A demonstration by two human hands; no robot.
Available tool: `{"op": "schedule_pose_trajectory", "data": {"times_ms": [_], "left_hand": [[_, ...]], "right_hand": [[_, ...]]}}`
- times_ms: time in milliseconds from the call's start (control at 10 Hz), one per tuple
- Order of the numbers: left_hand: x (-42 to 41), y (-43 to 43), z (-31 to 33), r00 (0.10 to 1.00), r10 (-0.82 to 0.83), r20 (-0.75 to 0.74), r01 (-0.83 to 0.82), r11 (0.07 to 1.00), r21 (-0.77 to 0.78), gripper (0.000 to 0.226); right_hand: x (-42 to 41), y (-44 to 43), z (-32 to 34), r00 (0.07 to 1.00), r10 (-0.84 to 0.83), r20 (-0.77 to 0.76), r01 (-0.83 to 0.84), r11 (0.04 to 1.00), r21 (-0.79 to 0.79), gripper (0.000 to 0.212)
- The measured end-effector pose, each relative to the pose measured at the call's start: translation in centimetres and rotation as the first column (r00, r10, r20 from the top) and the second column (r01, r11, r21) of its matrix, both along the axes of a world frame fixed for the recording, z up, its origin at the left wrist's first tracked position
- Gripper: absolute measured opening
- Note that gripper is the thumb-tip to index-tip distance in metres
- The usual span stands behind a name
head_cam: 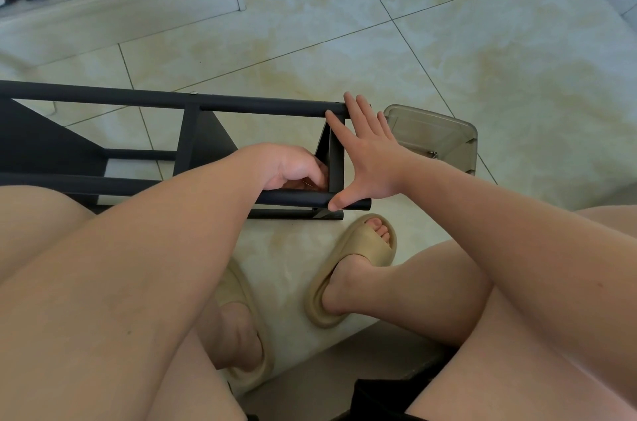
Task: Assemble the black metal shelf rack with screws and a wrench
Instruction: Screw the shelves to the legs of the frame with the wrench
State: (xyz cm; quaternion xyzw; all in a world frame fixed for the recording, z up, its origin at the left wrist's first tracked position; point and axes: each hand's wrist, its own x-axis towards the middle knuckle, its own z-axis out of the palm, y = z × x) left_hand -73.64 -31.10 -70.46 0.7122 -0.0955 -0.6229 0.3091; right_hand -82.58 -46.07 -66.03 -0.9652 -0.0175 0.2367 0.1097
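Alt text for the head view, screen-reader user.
A seated person braces a black metal shelf rack lying on a tiled floor: the right hand spreads open across its end, fingers on the far tube, thumb on the near one; the left hand curls inside the frame, its grip hidden. A smoky plastic box sits beyond the right hand.

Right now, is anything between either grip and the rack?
Nothing visible. The right grip lies spread on the end of the rack, fingers on the far tube, thumb on the near one. The left grip is curled inside the corner there; what it holds is hidden.
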Motion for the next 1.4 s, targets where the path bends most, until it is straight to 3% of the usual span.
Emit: {"op": "schedule_pose_trajectory", "data": {"times_ms": [200, 600, 900, 1300, 1400], "left_hand": [[-0.33, -0.27, -0.08, 0.992, -0.054, 0.11, 0.043, 0.995, 0.095, 0.026], [0.0, -0.07, -0.35, 1.0, 0.03, -0.004, -0.03, 1.0, -0.006, 0.017], [-0.04, -0.11, -0.43, 0.998, -0.017, 0.053, 0.013, 0.997, 0.071, 0.027], [0.01, -0.05, -0.28, 0.999, 0.049, -0.017, -0.049, 0.999, -0.002, 0.017], [-0.16, -0.16, -0.04, 0.999, 0.034, 0.018, -0.035, 0.998, 0.061, 0.014]], "right_hand": [[0.02, -0.02, 0.06, 1.0, 0.004, -0.001, -0.004, 1.0, -0.003, 0.152], [0.0, -0.05, -0.06, 1.0, 0.0, 0.009, 0.0, 1.0, 0.004, 0.153], [-0.03, -0.04, -0.11, 1.0, -0.004, 0.007, 0.004, 1.0, 0.01, 0.152], [0.0, -0.02, 0.0, 1.0, -0.001, 0.005, 0.001, 1.0, 0.006, 0.152], [0.01, 0.02, 0.02, 1.0, -0.001, 0.007, 0.001, 1.0, 0.005, 0.152]]}}
